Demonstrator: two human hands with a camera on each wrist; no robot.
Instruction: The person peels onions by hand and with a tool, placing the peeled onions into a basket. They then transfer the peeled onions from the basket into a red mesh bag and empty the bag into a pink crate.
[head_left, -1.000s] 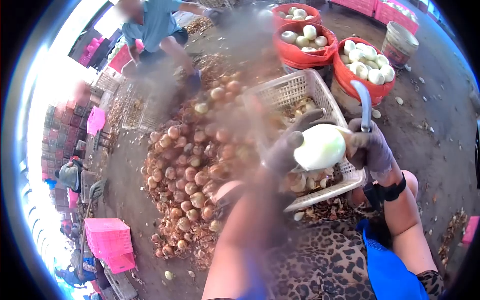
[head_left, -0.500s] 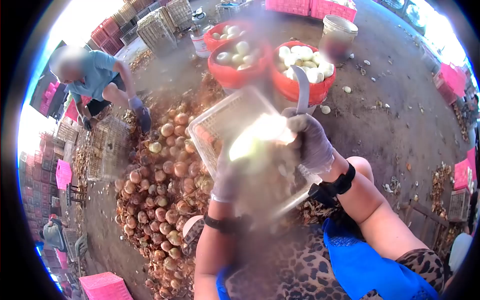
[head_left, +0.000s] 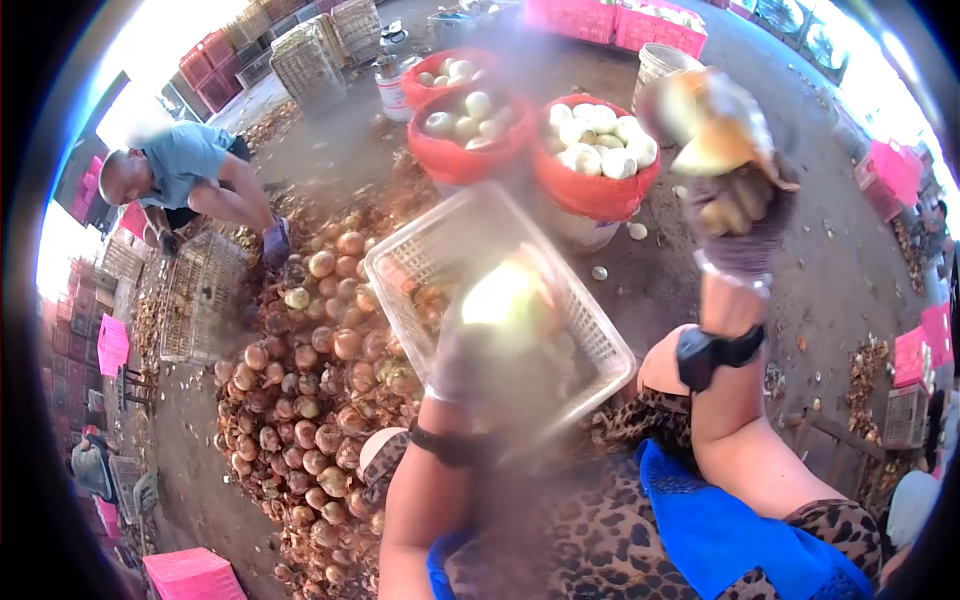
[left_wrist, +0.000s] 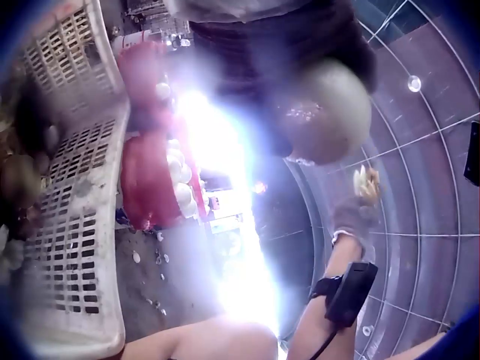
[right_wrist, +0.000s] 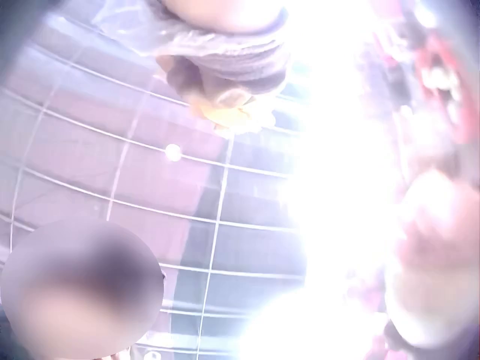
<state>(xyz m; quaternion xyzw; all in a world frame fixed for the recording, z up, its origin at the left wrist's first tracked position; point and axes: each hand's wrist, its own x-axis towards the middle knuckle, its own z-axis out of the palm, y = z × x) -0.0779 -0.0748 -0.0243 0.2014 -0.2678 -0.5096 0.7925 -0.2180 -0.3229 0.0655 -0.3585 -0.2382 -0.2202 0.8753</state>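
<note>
My gloved left hand [head_left: 455,362] holds a peeled white onion [head_left: 510,295] over the white basket, washed out by glare in the head view. In the left wrist view this onion [left_wrist: 330,112] shows round and pale beneath the dark glove. Raised to the right, my gloved right hand [head_left: 745,215] has its fingers curled round onion peel [head_left: 728,140], brown and pale and blurred by motion. Some yellowish peel [right_wrist: 232,116] pokes out below that hand in the right wrist view. The curved knife seen earlier does not show clearly now.
The white plastic basket [head_left: 607,352] stands before my knees. Left of it lies a large heap of unpeeled onions [head_left: 300,410]. Red-lined buckets [head_left: 598,190] with peeled onions stand ahead. A person in a blue shirt [head_left: 190,165] bends over a crate [head_left: 203,300] at the left.
My hands were together at the onion with a curved knife in the right one. The right hand has moved away, up and right, with peel; the left keeps the onion. The view turned right earlier.
</note>
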